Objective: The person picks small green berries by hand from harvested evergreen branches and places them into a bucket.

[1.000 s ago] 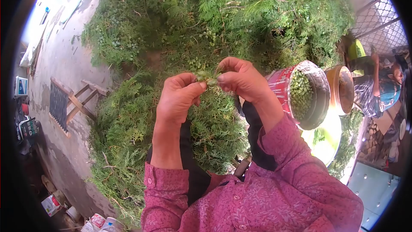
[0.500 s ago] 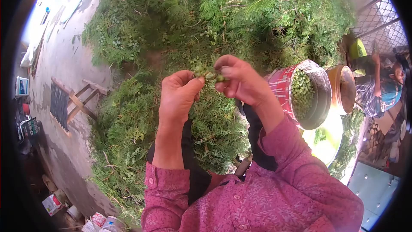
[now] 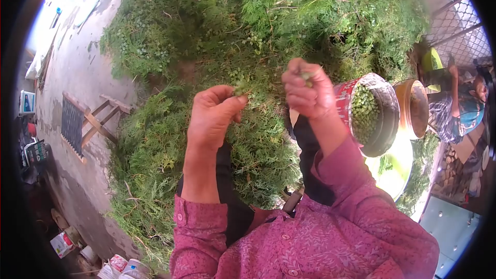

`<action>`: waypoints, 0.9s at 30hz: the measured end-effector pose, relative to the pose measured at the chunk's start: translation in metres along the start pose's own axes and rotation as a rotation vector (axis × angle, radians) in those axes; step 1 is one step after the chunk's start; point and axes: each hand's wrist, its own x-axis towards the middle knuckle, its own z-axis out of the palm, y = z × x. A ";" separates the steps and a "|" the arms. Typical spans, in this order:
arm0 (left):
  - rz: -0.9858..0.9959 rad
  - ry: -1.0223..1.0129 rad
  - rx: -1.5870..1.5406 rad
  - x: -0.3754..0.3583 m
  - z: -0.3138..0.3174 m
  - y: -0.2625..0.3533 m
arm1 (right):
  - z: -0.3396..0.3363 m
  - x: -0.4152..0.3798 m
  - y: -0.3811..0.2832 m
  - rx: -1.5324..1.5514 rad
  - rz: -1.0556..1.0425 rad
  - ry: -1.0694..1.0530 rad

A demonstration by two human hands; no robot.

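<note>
My left hand (image 3: 213,115) pinches a small green sprig (image 3: 240,91) between thumb and fingers, over a big heap of green conifer branches (image 3: 248,31). My right hand (image 3: 308,90) is closed around small green cones (image 3: 307,76), raised to the right of the sprig and close to a red tin can (image 3: 345,102). The can stands at my right and is filled with small green cones (image 3: 363,113). Both sleeves are pink with a leaf print.
A brown pot (image 3: 412,107) and a pale green basin (image 3: 395,168) sit right of the can. Another person (image 3: 457,104) crouches at the far right by a wire fence (image 3: 457,26). A wooden frame (image 3: 85,119) lies on the concrete ground at the left.
My right hand pulled away from the left hand, moving right and up toward the can with picked cones. My left hand stayed in place holding the sprig.
</note>
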 end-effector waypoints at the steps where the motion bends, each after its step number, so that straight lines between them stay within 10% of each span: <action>1: 0.001 0.016 0.053 0.000 -0.002 0.000 | 0.003 -0.002 -0.005 0.032 -0.024 0.019; 19: 0.196 -0.023 0.882 0.001 0.009 -0.016 | 0.018 0.004 0.024 -1.106 0.077 0.118; 27: 0.068 -0.098 0.435 0.004 0.002 -0.014 | 0.018 0.004 0.028 -0.667 0.107 0.124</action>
